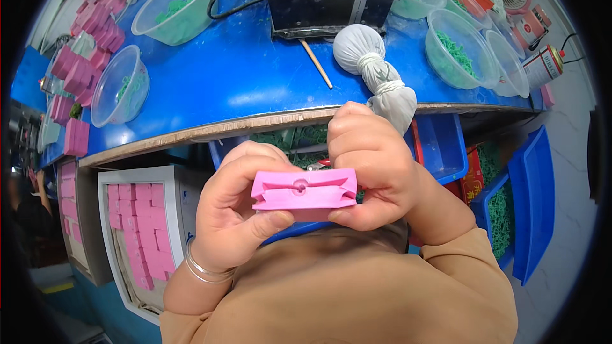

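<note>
A pink rubber block mould (305,200) is held in front of my body, its split edge facing up. The seam along that edge gapes a little, and a small round hole sits at its middle. My left hand (237,202) grips the left end, thumb on the near side. Around the right end, my right hand (380,167) is closed with its thumb also on the near face. The fingers behind the mould are partly hidden. Just beyond my right hand lies a tied white cloth bag (360,50) that hangs over the table edge.
A black machine (328,3) stands on the blue table (255,76), a wooden stick (317,65) before it. Clear bowls (121,105) of green pieces flank it. Pink moulds (78,76) are stacked far left, more in a white-framed box (105,242). Blue trays (534,210) stand right.
</note>
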The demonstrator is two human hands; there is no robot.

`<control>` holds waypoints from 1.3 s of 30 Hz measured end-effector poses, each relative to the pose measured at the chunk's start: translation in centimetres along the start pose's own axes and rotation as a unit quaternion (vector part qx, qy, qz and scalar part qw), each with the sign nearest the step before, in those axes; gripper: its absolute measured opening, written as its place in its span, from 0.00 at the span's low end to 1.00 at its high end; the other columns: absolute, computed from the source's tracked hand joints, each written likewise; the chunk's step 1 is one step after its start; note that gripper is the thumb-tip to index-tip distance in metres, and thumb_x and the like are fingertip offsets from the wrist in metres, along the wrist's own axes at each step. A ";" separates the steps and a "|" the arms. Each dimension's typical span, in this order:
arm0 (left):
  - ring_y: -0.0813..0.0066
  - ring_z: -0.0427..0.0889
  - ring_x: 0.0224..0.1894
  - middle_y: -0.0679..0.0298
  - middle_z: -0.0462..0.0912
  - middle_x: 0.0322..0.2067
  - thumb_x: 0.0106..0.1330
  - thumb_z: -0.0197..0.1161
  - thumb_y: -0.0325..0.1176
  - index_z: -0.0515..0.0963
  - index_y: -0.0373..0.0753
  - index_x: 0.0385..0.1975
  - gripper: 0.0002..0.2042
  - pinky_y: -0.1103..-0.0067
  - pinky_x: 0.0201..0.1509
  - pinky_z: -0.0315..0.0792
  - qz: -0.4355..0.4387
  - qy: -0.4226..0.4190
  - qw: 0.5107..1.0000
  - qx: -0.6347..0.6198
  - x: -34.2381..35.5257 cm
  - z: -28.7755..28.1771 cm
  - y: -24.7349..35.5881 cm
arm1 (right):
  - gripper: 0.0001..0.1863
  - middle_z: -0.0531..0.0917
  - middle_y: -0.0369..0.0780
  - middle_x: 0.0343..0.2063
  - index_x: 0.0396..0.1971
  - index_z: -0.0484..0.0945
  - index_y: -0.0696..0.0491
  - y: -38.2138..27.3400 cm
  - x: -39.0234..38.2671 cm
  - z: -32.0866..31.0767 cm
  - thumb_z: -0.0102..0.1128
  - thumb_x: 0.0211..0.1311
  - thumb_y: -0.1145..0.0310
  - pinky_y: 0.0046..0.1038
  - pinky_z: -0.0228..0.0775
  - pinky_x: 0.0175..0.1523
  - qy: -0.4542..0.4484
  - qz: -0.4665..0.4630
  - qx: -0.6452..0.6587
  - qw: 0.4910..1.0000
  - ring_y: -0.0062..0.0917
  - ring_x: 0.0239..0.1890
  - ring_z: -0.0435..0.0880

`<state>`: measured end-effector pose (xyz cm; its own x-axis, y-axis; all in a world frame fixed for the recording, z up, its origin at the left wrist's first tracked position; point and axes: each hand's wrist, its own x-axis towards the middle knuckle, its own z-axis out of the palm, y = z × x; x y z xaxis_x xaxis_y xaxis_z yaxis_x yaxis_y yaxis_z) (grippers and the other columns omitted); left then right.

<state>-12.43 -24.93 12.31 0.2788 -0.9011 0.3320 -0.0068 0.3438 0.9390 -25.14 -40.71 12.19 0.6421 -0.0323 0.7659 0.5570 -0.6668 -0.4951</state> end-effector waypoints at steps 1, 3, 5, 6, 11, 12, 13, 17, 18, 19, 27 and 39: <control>0.69 0.72 0.40 0.58 0.73 0.36 0.50 0.68 0.33 0.74 0.32 0.36 0.16 0.77 0.46 0.65 -0.001 0.000 1.000 0.000 0.0 -0.1 -0.1 | 0.18 0.65 0.34 0.12 0.10 0.65 0.50 0.0 -0.1 0.0 0.68 0.39 0.62 0.29 0.50 0.26 0.000 0.001 0.000 1.000 0.28 0.18 0.65; 0.70 0.72 0.38 0.59 0.74 0.34 0.49 0.68 0.34 0.75 0.32 0.35 0.16 0.77 0.43 0.66 0.046 -0.034 0.998 -0.004 0.0 -0.5 -0.3 | 0.18 0.65 0.35 0.11 0.11 0.66 0.51 0.0 -0.2 0.0 0.68 0.38 0.61 0.29 0.52 0.26 -0.031 -0.003 0.009 0.999 0.30 0.17 0.64; 0.70 0.72 0.38 0.59 0.74 0.34 0.49 0.69 0.33 0.75 0.32 0.35 0.16 0.78 0.43 0.66 0.049 -0.071 0.996 0.005 0.5 -1.0 -0.1 | 0.17 0.65 0.36 0.12 0.11 0.66 0.52 -0.6 0.2 -0.1 0.67 0.39 0.62 0.30 0.52 0.26 -0.046 0.012 0.036 0.998 0.31 0.17 0.64; 0.71 0.72 0.37 0.60 0.74 0.33 0.48 0.69 0.32 0.75 0.32 0.35 0.15 0.78 0.42 0.66 0.052 -0.110 0.992 0.016 0.5 -1.1 -0.1 | 0.17 0.65 0.36 0.12 0.11 0.66 0.52 -0.9 0.4 -0.1 0.67 0.39 0.62 0.30 0.53 0.26 -0.059 0.025 0.061 0.996 0.32 0.17 0.64; 0.72 0.72 0.36 0.61 0.75 0.33 0.48 0.68 0.28 0.75 0.33 0.36 0.15 0.80 0.41 0.66 -0.002 -0.068 0.996 0.063 0.0 -0.7 0.7 | 0.15 0.66 0.38 0.15 0.15 0.67 0.53 -1.2 0.2 -0.3 0.65 0.42 0.62 0.31 0.55 0.25 -0.074 0.036 0.030 0.996 0.32 0.19 0.65; 0.72 0.72 0.36 0.61 0.75 0.33 0.47 0.68 0.26 0.75 0.34 0.37 0.15 0.80 0.41 0.66 0.010 -0.051 0.994 0.095 0.0 -0.7 0.7 | 0.16 0.66 0.39 0.15 0.16 0.68 0.54 -1.1 0.1 -0.1 0.65 0.42 0.61 0.30 0.54 0.24 -0.058 0.032 0.000 0.998 0.32 0.19 0.65; 0.72 0.72 0.36 0.60 0.75 0.33 0.47 0.68 0.25 0.75 0.34 0.37 0.16 0.80 0.41 0.67 0.022 -0.033 0.991 0.128 -0.1 -0.8 0.8 | 0.16 0.66 0.39 0.16 0.17 0.68 0.54 -1.0 0.1 0.0 0.65 0.43 0.60 0.30 0.54 0.24 -0.044 0.026 -0.030 0.998 0.32 0.19 0.65; 0.73 0.72 0.36 0.60 0.75 0.33 0.45 0.68 0.23 0.75 0.35 0.37 0.17 0.80 0.41 0.67 0.063 0.002 0.990 0.125 -0.7 -1.2 0.7 | 0.13 0.76 0.43 0.27 0.31 0.74 0.58 -1.2 -0.3 0.5 0.65 0.45 0.71 0.29 0.68 0.34 0.006 0.086 0.050 0.995 0.34 0.28 0.76; 0.71 0.73 0.37 0.60 0.75 0.35 0.44 0.68 0.23 0.74 0.36 0.38 0.18 0.79 0.41 0.67 0.066 0.018 0.985 0.155 -0.8 -1.1 0.6 | 0.16 0.78 0.44 0.31 0.36 0.74 0.59 -1.3 -0.4 0.4 0.65 0.44 0.77 0.28 0.71 0.38 -0.011 0.096 0.044 0.994 0.34 0.33 0.79; 0.70 0.73 0.38 0.59 0.75 0.36 0.43 0.68 0.23 0.74 0.37 0.39 0.20 0.78 0.41 0.67 0.070 0.033 0.980 0.186 -0.8 -1.0 0.6 | 0.16 0.78 0.44 0.31 0.36 0.74 0.59 -1.5 -0.5 0.5 0.65 0.44 0.77 0.28 0.71 0.38 -0.011 0.094 0.042 0.995 0.34 0.33 0.79; 0.55 0.69 0.49 0.50 0.64 0.52 0.39 0.70 0.28 0.66 0.39 0.53 0.35 0.68 0.49 0.67 0.166 0.004 0.782 0.601 -0.2 -0.3 0.0 | 0.15 0.74 0.38 0.24 0.27 0.71 0.56 -2.1 -0.6 1.5 0.69 0.46 0.68 0.23 0.70 0.30 0.022 0.242 0.012 0.970 0.23 0.25 0.75; 0.71 0.71 0.33 0.47 0.65 0.55 0.48 0.68 0.42 0.46 0.34 0.63 0.46 0.81 0.31 0.70 -0.140 -0.031 0.907 -0.396 0.9 -1.9 -0.5 | 0.25 0.82 0.45 0.29 0.42 0.72 0.65 3.7 7.6 -11.2 0.41 0.66 0.55 0.19 0.73 0.30 0.197 0.410 0.429 0.780 0.23 0.24 0.81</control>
<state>-10.30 -25.42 11.92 0.1078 -0.9871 0.1180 0.7542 0.1585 0.6373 -24.10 -51.76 20.74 0.8500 -0.5259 0.0298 0.3005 0.4377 -0.8474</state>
